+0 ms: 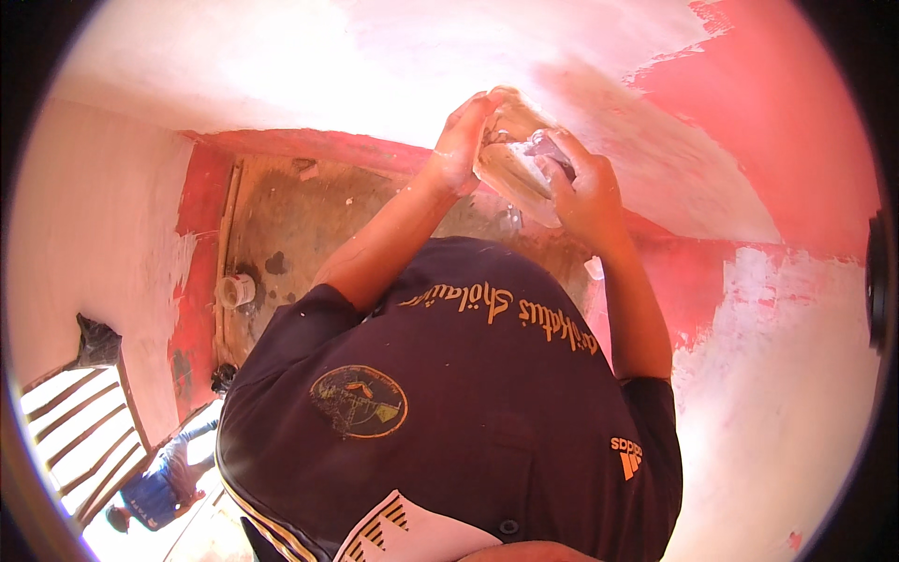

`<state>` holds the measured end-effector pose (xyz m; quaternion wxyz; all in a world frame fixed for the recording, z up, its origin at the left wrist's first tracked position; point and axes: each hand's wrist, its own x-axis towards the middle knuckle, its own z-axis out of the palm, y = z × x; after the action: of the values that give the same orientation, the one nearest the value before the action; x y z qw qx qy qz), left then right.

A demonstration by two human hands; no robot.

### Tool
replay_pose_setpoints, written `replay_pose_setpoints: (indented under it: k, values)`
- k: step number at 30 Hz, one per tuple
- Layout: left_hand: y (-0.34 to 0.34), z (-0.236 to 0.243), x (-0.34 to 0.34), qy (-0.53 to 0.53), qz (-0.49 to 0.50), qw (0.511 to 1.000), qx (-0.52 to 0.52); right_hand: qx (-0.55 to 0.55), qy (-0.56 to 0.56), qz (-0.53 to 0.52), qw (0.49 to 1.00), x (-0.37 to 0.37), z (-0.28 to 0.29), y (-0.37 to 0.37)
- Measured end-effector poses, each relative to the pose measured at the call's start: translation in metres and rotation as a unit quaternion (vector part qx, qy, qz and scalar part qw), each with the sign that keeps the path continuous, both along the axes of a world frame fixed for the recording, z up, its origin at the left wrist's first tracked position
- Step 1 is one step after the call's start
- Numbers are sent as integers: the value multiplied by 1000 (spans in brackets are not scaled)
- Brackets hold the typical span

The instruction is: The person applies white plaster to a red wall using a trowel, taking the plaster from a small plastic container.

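Both my hands are raised in front of the partly coated wall. My left hand (pixel 459 145) is closed on the left edge of a tan, oblong, shallow holder (pixel 520 180) smeared with white paste. Its exact kind I cannot make out. In my right hand (pixel 590 192) is a small grey putty scraper (pixel 554 155), its blade over the holder and touching the white paste (pixel 524 150). My right fingers wrap around the scraper's grip, hiding most of it. White specks and smears show on my left wrist.
White coating with ragged edges covers much of the pink-red wall (pixel 777 112). Below lies a stained brown floor (pixel 375 201) with a whitish bucket (pixel 236 290) by the left wall. Another person in blue (pixel 159 487) is at lower left, near a barred opening (pixel 89 431).
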<state>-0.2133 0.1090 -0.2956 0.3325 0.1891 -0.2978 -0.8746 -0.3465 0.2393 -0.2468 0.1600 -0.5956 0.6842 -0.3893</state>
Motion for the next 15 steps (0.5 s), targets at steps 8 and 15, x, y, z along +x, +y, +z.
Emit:
replay_pose_setpoints:
  k: [8, 15]
  values:
    - [0, -3, -6, -21, 58, 998, 18, 11, -122, -21, 992, 6, -12, -5]
    - [3, -3, -7, -31, 73, 997, 13, 22, -174, -41, 984, 11, -13, -8]
